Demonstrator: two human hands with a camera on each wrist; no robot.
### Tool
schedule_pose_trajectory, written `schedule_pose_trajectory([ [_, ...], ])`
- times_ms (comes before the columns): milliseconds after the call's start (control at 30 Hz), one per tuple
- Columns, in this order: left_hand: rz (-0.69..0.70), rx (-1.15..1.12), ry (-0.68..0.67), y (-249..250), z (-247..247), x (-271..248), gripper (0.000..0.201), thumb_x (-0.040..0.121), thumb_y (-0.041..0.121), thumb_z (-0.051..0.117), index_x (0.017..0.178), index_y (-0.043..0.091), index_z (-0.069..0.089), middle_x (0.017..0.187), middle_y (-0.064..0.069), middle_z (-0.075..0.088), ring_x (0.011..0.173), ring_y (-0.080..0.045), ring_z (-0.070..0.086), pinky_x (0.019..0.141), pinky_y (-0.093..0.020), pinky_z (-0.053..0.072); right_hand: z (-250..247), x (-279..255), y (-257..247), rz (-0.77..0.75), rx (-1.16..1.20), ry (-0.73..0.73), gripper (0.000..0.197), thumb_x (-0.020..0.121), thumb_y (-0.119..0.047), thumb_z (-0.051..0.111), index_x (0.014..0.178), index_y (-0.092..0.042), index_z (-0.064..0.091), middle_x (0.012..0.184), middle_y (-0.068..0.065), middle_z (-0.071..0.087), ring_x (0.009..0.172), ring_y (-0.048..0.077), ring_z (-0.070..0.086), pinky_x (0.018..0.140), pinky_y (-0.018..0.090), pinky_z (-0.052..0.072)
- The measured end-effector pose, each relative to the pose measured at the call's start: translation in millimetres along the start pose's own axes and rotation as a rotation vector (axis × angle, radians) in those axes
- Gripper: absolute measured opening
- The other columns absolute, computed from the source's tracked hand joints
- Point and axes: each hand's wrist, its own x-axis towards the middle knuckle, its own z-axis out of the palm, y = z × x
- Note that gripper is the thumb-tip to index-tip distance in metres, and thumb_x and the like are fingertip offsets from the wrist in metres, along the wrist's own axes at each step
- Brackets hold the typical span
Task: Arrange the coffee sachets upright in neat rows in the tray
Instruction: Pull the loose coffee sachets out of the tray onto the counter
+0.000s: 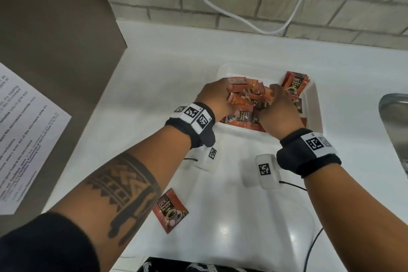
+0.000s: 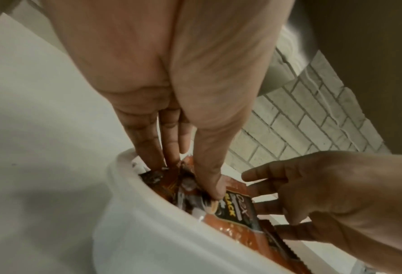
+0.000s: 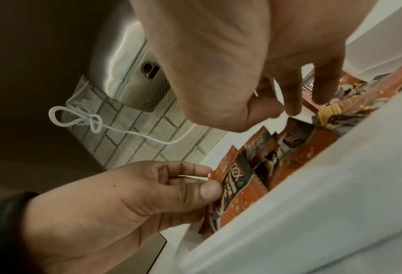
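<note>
A white tray [image 1: 313, 106] on the counter holds several red coffee sachets [image 1: 245, 115] lying in a loose heap. A small bundle of sachets [image 1: 294, 84] stands upright in its far right corner. My left hand [image 1: 217, 97] reaches into the tray's left side and pinches a sachet [image 3: 237, 178] between thumb and fingers. My right hand [image 1: 276, 99] is in the middle of the heap, where its thumb and forefinger pinch the edge of another sachet [image 3: 289, 120]. One more sachet [image 1: 171, 210] lies flat on the counter near me, under my left forearm.
A steel sink [image 1: 395, 117] lies at the right edge. At the left stands a brown appliance with a printed sheet [image 1: 28, 128] on it. A white cable [image 1: 220, 6] hangs on the brick wall behind. A black cord [image 1: 313, 245] trails over the near counter.
</note>
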Motion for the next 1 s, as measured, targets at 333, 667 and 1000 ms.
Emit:
schedule_pose_trajectory([
  [333,-0.133,0.23,0.035,-105,-77,-85,0.044,0.086,0.039,0.076,0.124,0.025,0.061,0.127,-0.001,0.052,0.113,-0.021,0.055,0.093,-0.031,0.043,40,-42,-47,-0.654,0.051,-0.092,0.028,0.087,0.0,0.055,0.106,-0.015,0.07,0.107,0.002,0.066,0.097,0.014,0.059,0.081,0.02,0.046],
  [667,-0.482,0.407,-0.262,-182,-99,-180,0.113,0.057,0.055,0.092,0.15,0.038,0.03,0.15,0.001,0.033,0.136,-0.025,0.038,0.109,-0.048,0.041,127,-81,-89,-0.707,-0.214,-0.756,0.046,0.092,-0.033,0.065,0.135,-0.02,0.052,0.127,-0.001,0.048,0.105,0.019,0.058,0.091,0.039,0.052],
  [1000,-0.357,0.36,-0.246,-201,-84,-196,0.026,0.076,0.017,0.08,0.088,0.025,0.059,0.092,0.01,0.055,0.091,-0.016,0.053,0.064,-0.022,0.036,165,-59,-118,-0.542,-0.315,-0.625,0.068,0.085,-0.029,0.076,0.144,-0.018,0.042,0.132,0.008,0.053,0.122,0.03,0.047,0.096,0.036,0.045],
])
